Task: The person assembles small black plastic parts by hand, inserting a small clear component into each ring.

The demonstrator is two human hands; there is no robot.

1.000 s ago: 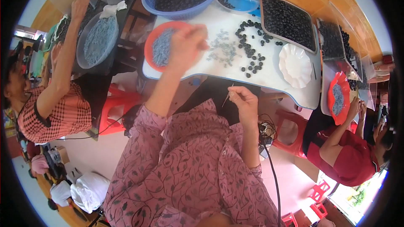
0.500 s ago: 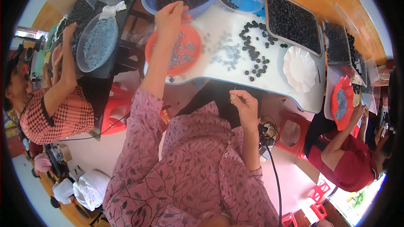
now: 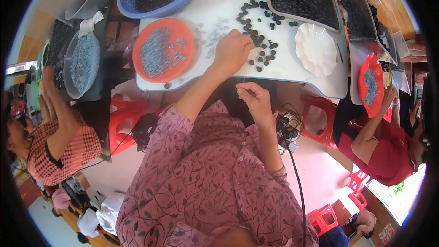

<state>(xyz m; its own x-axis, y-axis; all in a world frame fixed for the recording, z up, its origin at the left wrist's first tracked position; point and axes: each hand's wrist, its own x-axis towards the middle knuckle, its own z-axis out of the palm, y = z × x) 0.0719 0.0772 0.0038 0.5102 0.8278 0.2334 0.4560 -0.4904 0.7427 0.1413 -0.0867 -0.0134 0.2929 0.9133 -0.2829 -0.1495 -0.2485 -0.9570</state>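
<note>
My left hand reaches over the white table, fingers pinched together at the edge of a scatter of small round black parts. Whatever lies between those fingertips is hidden. Closer to my body, just off the table's front edge, my right hand is closed in a pinch. Something small and thin seems to be at its fingertips, too fine to name. To the left of my left hand sits a round red plate of small silvery pieces. More silvery pieces lie loose on the table, partly behind my hand.
A blue basket of black parts stands at the back left, a tray of them at the back right. A white scalloped plate lies to the right. Co-workers sit on both sides. A black cable hangs at my right.
My left hand has moved from near the blue basket rightward and nearer, to the black parts. My right hand has shifted slightly left and away from me. The whole view has shifted.
</note>
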